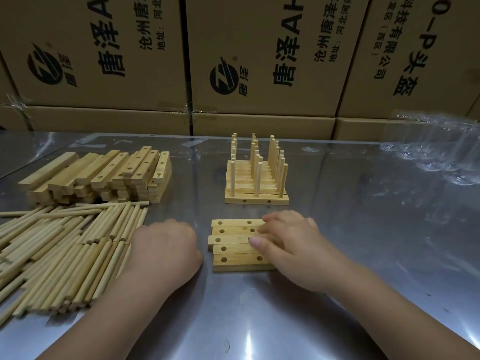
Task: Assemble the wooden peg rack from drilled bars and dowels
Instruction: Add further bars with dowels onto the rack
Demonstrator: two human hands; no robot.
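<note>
Several drilled wooden bars (235, 244) lie side by side, holes up, on the shiny table in front of me. My right hand (288, 242) rests on their right ends with straight fingers spread over them. My left hand (166, 245) lies knuckles up at the right edge of a big heap of loose dowels (65, 255); its fingertips are hidden, so I cannot see whether it holds a dowel. Behind the bars stand finished peg racks (255, 175), packed one behind the other with their dowels upright.
A stack of spare drilled bars (98, 175) sits at the back left. Printed cardboard boxes (259, 61) wall off the far edge of the table. Crumpled clear plastic (439, 152) lies at the back right.
</note>
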